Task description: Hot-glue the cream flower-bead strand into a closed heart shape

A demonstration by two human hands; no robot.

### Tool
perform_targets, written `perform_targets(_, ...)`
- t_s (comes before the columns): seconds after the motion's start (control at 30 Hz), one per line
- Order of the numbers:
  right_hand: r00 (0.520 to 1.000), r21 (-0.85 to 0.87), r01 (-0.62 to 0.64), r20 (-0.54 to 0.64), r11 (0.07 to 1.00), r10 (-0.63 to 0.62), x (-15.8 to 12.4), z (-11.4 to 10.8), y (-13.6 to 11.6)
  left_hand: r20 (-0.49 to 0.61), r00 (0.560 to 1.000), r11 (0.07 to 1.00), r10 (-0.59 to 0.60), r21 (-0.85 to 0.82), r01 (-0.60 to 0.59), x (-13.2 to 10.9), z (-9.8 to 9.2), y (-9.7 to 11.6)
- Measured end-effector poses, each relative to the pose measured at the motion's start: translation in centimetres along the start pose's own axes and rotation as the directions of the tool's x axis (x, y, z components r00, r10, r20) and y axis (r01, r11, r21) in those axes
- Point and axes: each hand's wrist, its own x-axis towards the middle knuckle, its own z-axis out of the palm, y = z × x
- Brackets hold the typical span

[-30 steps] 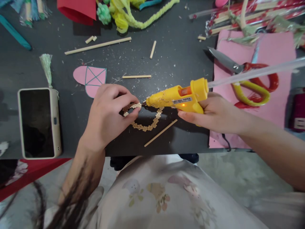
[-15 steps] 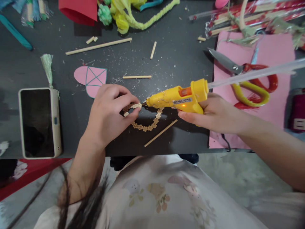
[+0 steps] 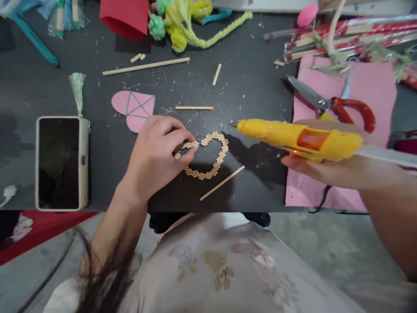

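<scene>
A heart-shaped outline of small beige wooden flower pieces (image 3: 215, 168) lies on the dark table, with a small gap at its top middle. My left hand (image 3: 163, 154) pinches the upper left part of this heart between thumb and fingers, covering some of it. To the right, my right hand (image 3: 329, 167) grips a yellow hot glue gun (image 3: 276, 132), held above the table. Its metal nozzle points left, apart from the heart, and a small orange light glows on its body. A clear glue stick (image 3: 384, 154) sticks out of the back.
Thin wooden sticks (image 3: 222, 182) lie around the heart. A pink paper heart (image 3: 140, 104) and a phone (image 3: 61, 163) are on the left. Scissors (image 3: 325, 102) rest on pink paper (image 3: 296, 191) at the right. Yellow braided yarn (image 3: 224, 34) and red paper (image 3: 124, 17) lie at the back.
My right hand has drawn the glue gun to the right and up, away from the heart. The heart's top gap and right side have come into view. My left hand keeps its pinch.
</scene>
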Motion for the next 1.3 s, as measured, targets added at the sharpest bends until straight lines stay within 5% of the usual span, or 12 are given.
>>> perform_targets(0.2,0.942,-0.271,0.174,-0.234,0.947,-0.24,-1.5,-1.3,2.4,-0.011,0.999,0.999,-0.041,-0.013,0.041,0.0,0.2,0.2)
perform_targets(0.37,0.994,-0.6,0.101,0.029,0.793,-0.105,-0.7,-0.8,1.8,-0.013,0.999,0.999,-0.045,0.012,0.045,0.0,0.3,0.2)
perform_targets(0.5,0.989,-0.688,0.098,0.147,0.72,0.006,-0.3,-0.9,0.3,-0.031,0.999,1.0,-0.025,0.018,0.025,-0.1,0.4,0.0)
perform_targets(0.63,0.973,-0.613,0.226,0.175,0.757,-0.148,-0.6,-2.7,-1.8,-0.031,1.0,0.999,0.0,0.036,0.001,-0.1,0.4,-0.1)
perform_targets(0.77,0.949,-0.365,0.315,0.109,0.876,-0.295,1.0,-3.5,-5.0,-0.04,0.999,1.0,-0.006,0.028,0.007,-0.2,0.4,-0.1)
perform_targets(1.0,0.911,-0.234,0.412,0.077,0.881,-0.406,6.7,0.1,-8.0,-0.026,0.999,0.999,-0.042,0.016,0.043,-0.2,0.3,0.0)
perform_targets(1.3,0.889,-0.088,0.457,0.029,0.885,-0.456,8.6,1.7,-7.9,0.002,1.0,1.0,-0.013,-0.009,0.013,-0.2,0.2,0.1)
